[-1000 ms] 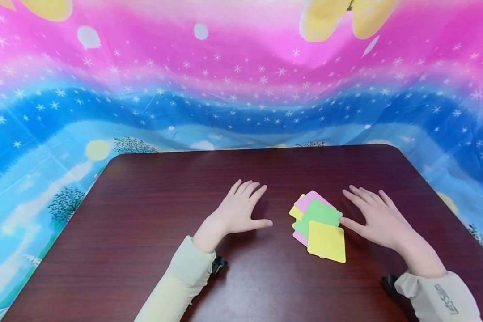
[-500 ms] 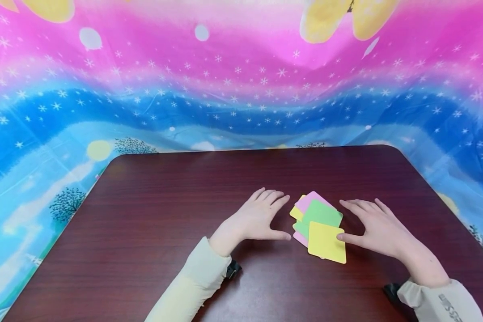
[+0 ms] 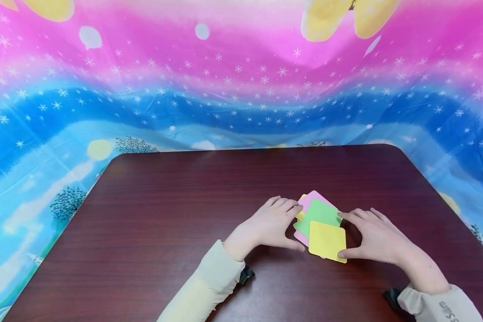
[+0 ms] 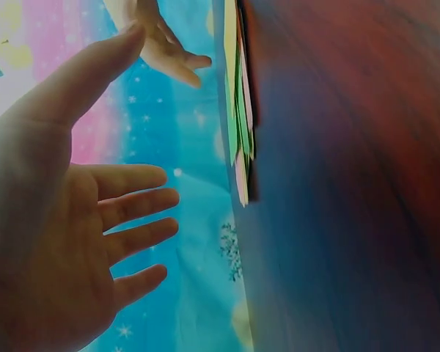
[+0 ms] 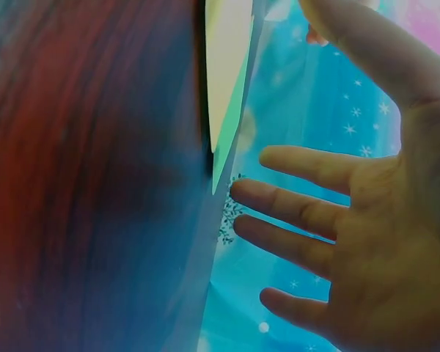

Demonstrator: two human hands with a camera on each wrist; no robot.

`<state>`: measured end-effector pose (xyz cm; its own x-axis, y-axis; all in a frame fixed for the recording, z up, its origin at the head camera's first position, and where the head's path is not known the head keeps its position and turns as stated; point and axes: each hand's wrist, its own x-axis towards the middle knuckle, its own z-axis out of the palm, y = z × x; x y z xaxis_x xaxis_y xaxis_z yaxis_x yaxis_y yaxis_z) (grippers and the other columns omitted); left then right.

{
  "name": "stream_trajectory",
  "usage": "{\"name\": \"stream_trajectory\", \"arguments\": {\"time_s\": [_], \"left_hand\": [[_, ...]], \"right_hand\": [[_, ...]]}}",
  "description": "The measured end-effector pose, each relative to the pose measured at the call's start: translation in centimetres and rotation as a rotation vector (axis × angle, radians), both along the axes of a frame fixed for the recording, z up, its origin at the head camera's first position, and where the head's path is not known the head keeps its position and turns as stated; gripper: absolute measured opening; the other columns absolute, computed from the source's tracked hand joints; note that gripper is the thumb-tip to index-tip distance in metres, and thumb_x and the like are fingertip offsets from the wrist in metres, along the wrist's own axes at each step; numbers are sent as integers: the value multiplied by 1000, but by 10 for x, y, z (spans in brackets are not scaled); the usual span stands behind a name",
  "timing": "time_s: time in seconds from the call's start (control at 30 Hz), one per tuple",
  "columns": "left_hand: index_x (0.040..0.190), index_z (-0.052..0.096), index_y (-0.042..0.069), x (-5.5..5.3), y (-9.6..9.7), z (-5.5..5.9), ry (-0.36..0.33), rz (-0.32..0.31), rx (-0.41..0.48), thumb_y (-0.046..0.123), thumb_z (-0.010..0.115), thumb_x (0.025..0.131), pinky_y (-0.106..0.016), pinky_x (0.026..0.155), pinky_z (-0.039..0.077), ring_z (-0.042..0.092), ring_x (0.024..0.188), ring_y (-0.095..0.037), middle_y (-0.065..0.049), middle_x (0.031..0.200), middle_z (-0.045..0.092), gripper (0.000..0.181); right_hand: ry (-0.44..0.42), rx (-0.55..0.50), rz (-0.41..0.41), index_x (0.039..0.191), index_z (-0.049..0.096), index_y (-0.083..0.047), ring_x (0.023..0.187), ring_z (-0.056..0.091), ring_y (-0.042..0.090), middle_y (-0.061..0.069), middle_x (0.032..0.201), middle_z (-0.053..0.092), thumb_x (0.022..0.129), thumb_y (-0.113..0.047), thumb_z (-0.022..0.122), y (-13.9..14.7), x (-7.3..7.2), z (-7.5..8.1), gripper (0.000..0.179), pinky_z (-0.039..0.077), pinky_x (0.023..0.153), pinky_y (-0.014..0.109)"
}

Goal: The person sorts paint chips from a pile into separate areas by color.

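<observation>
A loose pile of square-cornered cards lies on the brown table, with a yellow card (image 3: 328,241) on top, a green card (image 3: 319,214) under it and a pink card (image 3: 313,199) behind. My left hand (image 3: 271,223) is at the pile's left side, its fingertips overlapping the pink and yellow edges in the head view. On the other side is my right hand (image 3: 380,237), thumb over the yellow card's near right corner and index fingertip at the green card's edge. Both hands have spread, extended fingers and hold nothing. Each wrist view shows the cards (image 4: 240,110) edge-on beside the palm.
The dark wood table (image 3: 177,201) has rounded far corners. Behind it hangs a pink and blue cloth (image 3: 241,89) printed with snowflakes. Pale sleeves (image 3: 209,286) cover both forearms, and a black strap (image 3: 247,274) shows below the left cuff.
My left hand has moved right and slightly nearer, up to the pile's left edge. My right hand has come lower, its thumb sliding down beside the yellow card. The cards have stayed put.
</observation>
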<state>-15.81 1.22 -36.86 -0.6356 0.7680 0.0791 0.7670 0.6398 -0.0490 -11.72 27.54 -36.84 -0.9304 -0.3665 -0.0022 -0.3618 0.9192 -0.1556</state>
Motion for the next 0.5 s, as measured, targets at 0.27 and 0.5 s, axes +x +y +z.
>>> {"name": "stream_trajectory", "arguments": {"time_s": [0.27,0.5], "left_hand": [[138,39,17,5,19,2,-65,-42,-45,73,55,67,-31,105,25,36,124,-11,8,133,40,92],[137,39,18,5,31,-4,-115,-55,-78,73,58,66,-28,102,27,36,122,-9,10,131,40,92]], "right_hand": [[-8,4,20,119,57,-9,100,51,28,1,105,56,49,-67,74,-5,3,-3,92,27,94,56],[-32,13,15,119,57,-9,99,51,29,1,103,54,47,-63,76,-7,4,-6,92,27,93,57]]}}
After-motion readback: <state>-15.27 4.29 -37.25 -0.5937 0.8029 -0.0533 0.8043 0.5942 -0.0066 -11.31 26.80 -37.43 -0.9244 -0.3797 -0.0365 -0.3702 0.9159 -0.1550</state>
